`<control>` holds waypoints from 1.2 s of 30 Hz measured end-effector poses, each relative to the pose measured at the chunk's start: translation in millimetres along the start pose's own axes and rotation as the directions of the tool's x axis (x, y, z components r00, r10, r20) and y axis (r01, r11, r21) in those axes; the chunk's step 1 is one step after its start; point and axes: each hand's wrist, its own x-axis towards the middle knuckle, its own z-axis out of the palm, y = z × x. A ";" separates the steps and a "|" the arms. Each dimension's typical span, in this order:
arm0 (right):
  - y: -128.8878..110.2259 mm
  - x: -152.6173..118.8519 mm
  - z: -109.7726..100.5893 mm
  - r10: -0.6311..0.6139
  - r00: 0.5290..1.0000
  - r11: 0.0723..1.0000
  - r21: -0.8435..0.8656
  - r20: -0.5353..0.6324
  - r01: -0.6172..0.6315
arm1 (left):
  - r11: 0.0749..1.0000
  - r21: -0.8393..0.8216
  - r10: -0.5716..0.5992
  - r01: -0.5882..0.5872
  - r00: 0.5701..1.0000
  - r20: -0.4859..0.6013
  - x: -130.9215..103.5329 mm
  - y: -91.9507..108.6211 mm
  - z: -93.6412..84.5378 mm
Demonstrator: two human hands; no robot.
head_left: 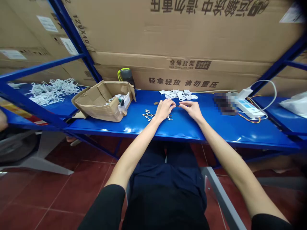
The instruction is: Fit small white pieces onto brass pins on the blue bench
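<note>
In the head view, both forearms are stretched forward over the blue worktop (131, 125), slanted inward so that the hands are brought nearly together. The left hand (164, 109) is held palm down with its back turned up and its fingers bent; the right hand (192, 110) is turned inward, with thumb and index finger extended toward the other. A thin rod (177, 106) is pinched at its ends by the fingers of both hands, just above the worktop; its finer detail is too small to be made out. Small brass-coloured pins (147, 111) are scattered beside and partly behind the left hand, and white plastic pieces (178, 93) are heaped just beyond both hands.

Behind the worktop, the large cardboard sheet (153, 38) is printed in dark Chinese characters: "仓储货架" and, below it, "轻拿轻放 请勿重压" are read upright, while "运输途中 请勿重压" is seen upside down along the top. "120X40" is printed at a slant on its left side. White labels (47, 24) are stuck on the cardboard farther left, but their small print cannot be read.
</note>
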 end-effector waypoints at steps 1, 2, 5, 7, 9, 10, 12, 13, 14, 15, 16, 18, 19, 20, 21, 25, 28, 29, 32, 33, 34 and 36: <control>0.1 -0.1 -0.2 -0.001 1.000 1.000 0.002 0.006 0.001 | 1.000 -0.003 0.000 0.000 1.000 -0.004 -0.3 -0.3 0.0; 0.2 -0.3 -0.3 -0.002 1.000 1.000 0.001 0.010 0.002 | 1.000 -0.003 -0.004 0.004 1.000 -0.008 -0.6 -0.6 0.0; 0.8 -0.9 -0.7 0.000 1.000 1.000 -0.001 0.016 0.000 | 1.000 0.000 -0.025 0.025 0.999 -0.023 -1.3 -0.8 -0.3; 1.6 -1.4 -0.5 0.010 1.000 1.000 0.009 0.028 -0.010 | 1.000 -0.005 -0.024 0.023 0.999 -0.029 -1.4 -0.5 -0.5; 2.2 -1.8 -0.2 0.015 0.999 1.000 0.019 0.043 -0.016 | 1.000 -0.005 -0.021 0.021 1.000 -0.022 -1.5 0.2 -0.6; 2.4 -2.1 -0.1 0.016 0.999 1.000 0.019 0.048 -0.016 | 1.000 0.000 -0.023 0.023 1.000 -0.016 -1.5 0.5 -0.7; 2.0 -2.6 0.2 0.011 0.998 1.000 0.012 0.055 -0.012 | 1.000 0.013 -0.028 0.028 1.000 -0.007 -1.8 1.1 -0.8; 1.5 -2.9 0.3 0.008 0.998 1.000 0.005 0.057 -0.008 | 0.999 0.020 -0.025 0.025 1.000 -0.008 -2.0 1.3 -0.9; 0.7 -3.2 0.3 0.005 0.998 1.000 -0.004 0.057 -0.005 | 0.999 0.028 -0.017 0.018 1.000 -0.009 -2.2 1.4 -1.1; -0.3 -3.6 0.4 0.002 0.999 1.000 -0.015 0.053 -0.002 | 0.999 0.040 -0.006 0.006 1.000 -0.011 -2.5 1.5 -1.3; -1.4 -4.0 0.5 -0.001 0.999 0.999 -0.033 0.045 0.002 | 0.998 0.060 0.009 -0.008 1.000 -0.012 -2.8 1.5 -1.5; -3.5 -4.6 0.8 -0.011 1.000 0.996 -0.083 0.028 0.013 | 0.993 0.108 0.040 -0.038 0.999 -0.010 -3.4 2.0 -1.9; -4.4 -4.9 0.9 -0.021 1.000 0.994 -0.110 0.023 0.023 | 0.990 0.129 0.051 -0.050 0.999 -0.008 -3.6 2.5 -2.1; -5.0 -5.1 1.0 -0.032 0.999 0.990 -0.136 0.019 0.035 | 0.987 0.146 0.061 -0.059 0.998 -0.008 -3.9 3.2 -2.1; -5.4 -5.2 1.2 -0.044 0.999 0.986 -0.159 0.017 0.046 | 0.984 0.162 0.070 -0.067 0.998 -0.008 -4.0 4.1 -2.0; -5.1 -5.2 2.4 -0.071 0.997 0.970 -0.231 0.006 0.071 | 0.966 0.235 0.116 -0.111 0.993 -0.009 -4.2 8.6 0.3; -3.8 -4.7 3.7 -0.080 0.997 0.960 -0.271 -0.004 0.076 | 0.955 0.265 0.134 -0.129 0.991 0.002 -4.4 11.2 2.5; -3.3 -4.5 4.0 -0.079 0.997 0.958 -0.277 -0.008 0.073 | 0.955 0.265 0.135 -0.132 0.991 0.007 -4.4 11.8 3.0; -2.2 -4.1 3.9 -0.064 0.998 0.960 -0.275 -0.023 0.055 | 0.959 0.249 0.134 -0.134 0.991 0.019 -4.5 12.8 3.4; -2.0 -4.0 3.6 -0.062 0.998 0.962 -0.268 -0.025 0.052 | 0.961 0.244 0.130 -0.131 0.991 0.022 -4.5 13.0 3.3; -1.8 -3.9 3.3 -0.060 0.998 0.964 -0.261 -0.025 0.052 | 0.962 0.239 0.126 -0.128 0.992 0.025 -4.6 13.1 3.0; -1.8 -3.9 2.9 -0.062 0.998 0.967 -0.247 -0.017 0.056 | 0.965 0.235 0.115 -0.118 0.993 0.030 -4.7 13.3 2.6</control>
